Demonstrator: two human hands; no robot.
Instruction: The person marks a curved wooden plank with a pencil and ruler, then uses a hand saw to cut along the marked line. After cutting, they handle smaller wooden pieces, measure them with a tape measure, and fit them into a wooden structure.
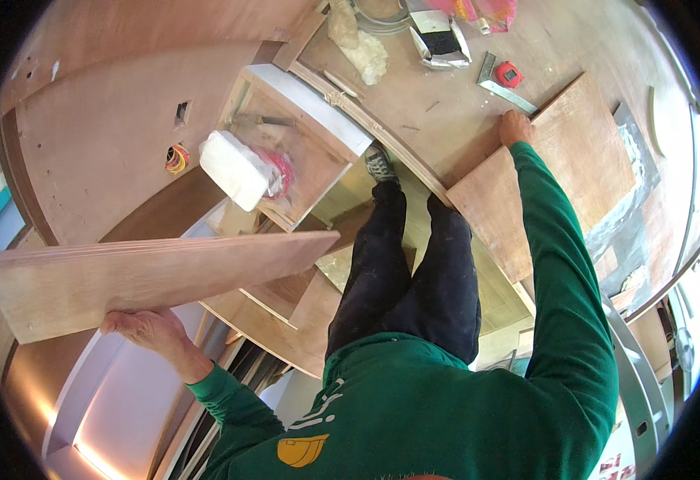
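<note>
My left hand [148, 330] grips the lower edge of a plywood board [158, 276], its thumb on the near face. The board is held up off to my left, its layered edge showing. On the right, my right hand [516, 128] is closed at the far edge of a flat plywood panel [562, 176], which lies on the worktop [462, 136]; the fingertips are hidden. Just beyond that hand lies a try square [503, 90], its blade pointing to my knuckles. A red tape measure [509, 74] rests beside the square.
An opened small box [439, 40] of dark screws stands at the worktop's far side, near a crumpled bag [358, 48]. A white tub [235, 170] and a hammer [263, 120] sit in the wooden cabinet at left. Wires [177, 158] poke from a wall hole. A grey ladder [642, 384] stands lower right.
</note>
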